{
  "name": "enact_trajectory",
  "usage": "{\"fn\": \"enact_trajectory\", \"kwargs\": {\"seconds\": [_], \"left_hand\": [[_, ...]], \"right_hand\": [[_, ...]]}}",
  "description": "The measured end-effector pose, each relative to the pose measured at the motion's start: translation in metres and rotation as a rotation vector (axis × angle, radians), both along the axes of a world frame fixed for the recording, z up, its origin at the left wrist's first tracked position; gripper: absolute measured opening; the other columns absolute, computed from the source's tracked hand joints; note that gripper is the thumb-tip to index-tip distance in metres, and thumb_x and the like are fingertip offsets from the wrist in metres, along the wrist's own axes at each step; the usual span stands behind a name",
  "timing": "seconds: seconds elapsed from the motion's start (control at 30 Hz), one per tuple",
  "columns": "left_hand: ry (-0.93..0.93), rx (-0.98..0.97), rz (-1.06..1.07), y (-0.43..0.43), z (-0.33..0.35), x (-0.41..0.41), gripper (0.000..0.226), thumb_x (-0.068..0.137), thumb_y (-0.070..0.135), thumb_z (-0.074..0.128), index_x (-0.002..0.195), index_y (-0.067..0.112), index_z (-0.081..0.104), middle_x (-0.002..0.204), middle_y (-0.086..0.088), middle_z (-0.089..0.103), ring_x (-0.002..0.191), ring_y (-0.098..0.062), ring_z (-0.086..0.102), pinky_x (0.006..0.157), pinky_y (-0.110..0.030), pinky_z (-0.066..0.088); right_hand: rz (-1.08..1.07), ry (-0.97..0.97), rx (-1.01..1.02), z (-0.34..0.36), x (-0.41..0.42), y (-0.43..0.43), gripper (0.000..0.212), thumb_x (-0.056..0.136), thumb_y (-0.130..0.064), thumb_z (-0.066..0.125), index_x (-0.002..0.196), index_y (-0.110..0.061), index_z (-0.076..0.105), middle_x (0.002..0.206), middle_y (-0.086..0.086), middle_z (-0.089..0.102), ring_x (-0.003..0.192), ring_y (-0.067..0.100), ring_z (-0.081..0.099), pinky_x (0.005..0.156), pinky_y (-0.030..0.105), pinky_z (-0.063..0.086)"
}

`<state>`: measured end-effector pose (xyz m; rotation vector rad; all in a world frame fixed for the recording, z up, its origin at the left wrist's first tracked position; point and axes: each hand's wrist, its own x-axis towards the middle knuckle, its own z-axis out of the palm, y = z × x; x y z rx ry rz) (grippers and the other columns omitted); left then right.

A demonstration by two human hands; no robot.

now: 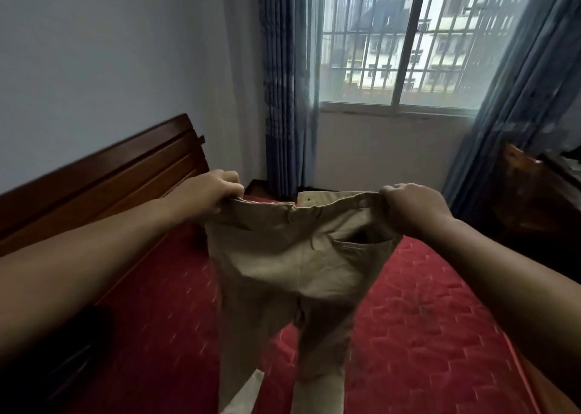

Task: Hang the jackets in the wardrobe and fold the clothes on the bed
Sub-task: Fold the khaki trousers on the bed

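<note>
My left hand [213,193] and right hand [412,209] pinch the tan cloth trousers [292,256]; one loose grip could drop them crumpled on the red quilted bed [440,319].

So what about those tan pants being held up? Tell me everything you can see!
The tan pants look like plain cotton, a bit wrinkled. They hang in the air above the red bed, waistband on top, both legs dangling down out of the picture. A slit pocket shows near the right side. The left hand grips one end of the waistband and the right hand grips the other, stretching it wide.
</note>
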<state>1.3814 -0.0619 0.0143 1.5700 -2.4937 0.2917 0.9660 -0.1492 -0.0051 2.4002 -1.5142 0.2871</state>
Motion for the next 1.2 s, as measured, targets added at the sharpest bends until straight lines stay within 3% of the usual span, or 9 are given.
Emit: {"fn": "enact_trajectory", "kwargs": {"seconds": [0.1, 0.27, 0.47, 0.63, 0.73, 0.8, 0.93, 1.1, 1.2], "left_hand": [[-0.004, -0.085, -0.039, 0.000, 0.000, -0.012, 0.022, 0.083, 0.009, 0.074, 0.086, 0.027, 0.061, 0.101, 0.011, 0.054, 0.088, -0.010, 0.049, 0.060, -0.030, 0.045], [0.058, -0.056, -0.116, -0.001, 0.004, -0.031, 0.030, 0.082, 0.006, 0.075, 0.082, 0.030, 0.056, 0.103, 0.012, 0.055, 0.091, -0.009, 0.052, 0.064, -0.034, 0.051], [0.138, 0.049, -0.218, -0.006, 0.022, -0.058, 0.033, 0.079, 0.006, 0.078, 0.080, 0.033, 0.059, 0.123, 0.005, 0.066, 0.108, -0.014, 0.062, 0.080, -0.035, 0.057], [0.123, 0.001, -0.346, -0.016, 0.040, -0.092, 0.008, 0.083, 0.010, 0.069, 0.085, 0.017, 0.068, 0.131, 0.002, 0.064, 0.115, -0.016, 0.063, 0.086, -0.041, 0.057], [0.103, -0.064, -0.378, -0.023, 0.047, -0.120, 0.016, 0.087, 0.021, 0.060, 0.096, 0.014, 0.071, 0.141, -0.004, 0.051, 0.122, -0.018, 0.055, 0.092, -0.037, 0.055], [0.147, -0.095, -0.340, -0.027, 0.048, -0.134, 0.013, 0.087, 0.021, 0.067, 0.099, 0.019, 0.072, 0.148, -0.007, 0.036, 0.129, -0.021, 0.045, 0.097, -0.037, 0.052], [0.250, -0.041, -0.296, -0.027, 0.053, -0.139, 0.020, 0.082, 0.005, 0.075, 0.091, 0.023, 0.070, 0.159, -0.006, 0.022, 0.146, -0.027, 0.026, 0.110, -0.044, 0.041], [0.208, 0.046, -0.328, -0.025, 0.055, -0.136, 0.021, 0.089, 0.011, 0.068, 0.103, 0.025, 0.072, 0.134, 0.001, 0.045, 0.123, -0.018, 0.050, 0.094, -0.040, 0.053], [0.163, 0.073, -0.287, -0.020, 0.047, -0.133, 0.026, 0.090, 0.011, 0.064, 0.112, 0.024, 0.072, 0.115, 0.002, 0.049, 0.100, -0.014, 0.054, 0.079, -0.031, 0.051]], "right_hand": [[-0.019, -0.075, 0.016, -0.002, -0.002, -0.004, 0.007, 0.090, -0.021, 0.056, 0.093, -0.026, 0.060, 0.094, 0.001, 0.051, 0.096, 0.027, 0.057, 0.064, 0.035, 0.047], [0.034, -0.356, 0.057, 0.000, 0.001, -0.007, 0.015, 0.073, -0.001, 0.054, 0.071, -0.015, 0.050, 0.071, -0.002, 0.052, 0.071, 0.028, 0.054, 0.052, 0.030, 0.028], [0.153, -0.718, 0.148, 0.013, 0.019, -0.010, 0.027, 0.067, 0.016, 0.049, 0.061, -0.010, 0.056, 0.067, 0.003, 0.062, 0.070, 0.025, 0.061, 0.054, 0.028, 0.040], [0.257, -0.978, 0.246, 0.039, 0.049, -0.005, 0.033, 0.077, 0.016, 0.054, 0.062, -0.013, 0.060, 0.103, 0.006, 0.065, 0.092, 0.019, 0.062, 0.069, 0.023, 0.050], [0.379, -1.076, 0.401, 0.051, 0.076, 0.008, 0.028, 0.082, 0.009, 0.062, 0.063, -0.011, 0.061, 0.120, 0.005, 0.055, 0.107, 0.013, 0.056, 0.076, 0.012, 0.048], [0.428, -1.086, 0.454, 0.056, 0.088, 0.015, 0.017, 0.081, 0.002, 0.070, 0.067, -0.006, 0.064, 0.117, 0.004, 0.053, 0.107, 0.015, 0.055, 0.083, 0.022, 0.053], [0.527, -1.187, 0.627, 0.064, 0.088, 0.023, 0.014, 0.086, 0.006, 0.064, 0.080, 0.014, 0.055, 0.088, 0.021, 0.060, 0.073, 0.030, 0.060, 0.068, 0.039, 0.054], [0.527, -1.057, 0.684, 0.068, 0.080, 0.030, 0.013, 0.087, 0.000, 0.062, 0.074, -0.001, 0.063, 0.077, 0.018, 0.065, 0.069, 0.025, 0.062, 0.070, 0.044, 0.054], [0.479, -0.427, 0.420, 0.076, 0.070, 0.032, 0.029, 0.092, -0.012, 0.054, 0.072, -0.030, 0.066, 0.083, -0.002, 0.067, 0.076, 0.017, 0.063, 0.070, 0.038, 0.053]]}}
